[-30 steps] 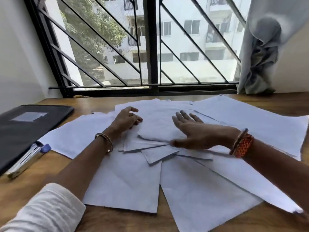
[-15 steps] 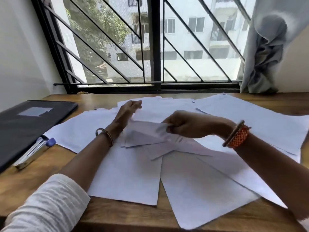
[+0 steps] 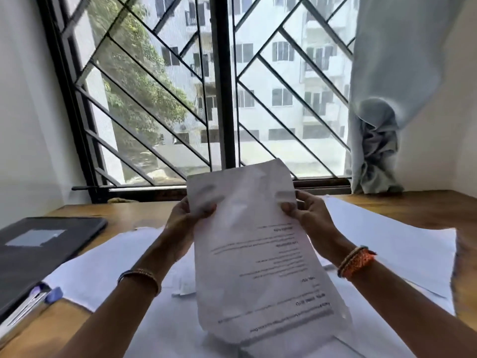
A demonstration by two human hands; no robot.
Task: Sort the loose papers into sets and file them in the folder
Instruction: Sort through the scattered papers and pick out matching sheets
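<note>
With my left hand (image 3: pixel 191 215) and right hand (image 3: pixel 307 213) pinching the sheet (image 3: pixel 258 254) by its far edge above the tabletop (image 3: pixel 426 205), I should turn it upright before reading.

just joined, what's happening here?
A person at a wooden desk holds one printed sheet up with both hands, left hand and right hand pinching its far corners; the text reads upside down to the camera. More loose papers lie spread on the desk. The dark folder sits closed at the left with a stapler beside it. Nothing looks filed yet.
</note>
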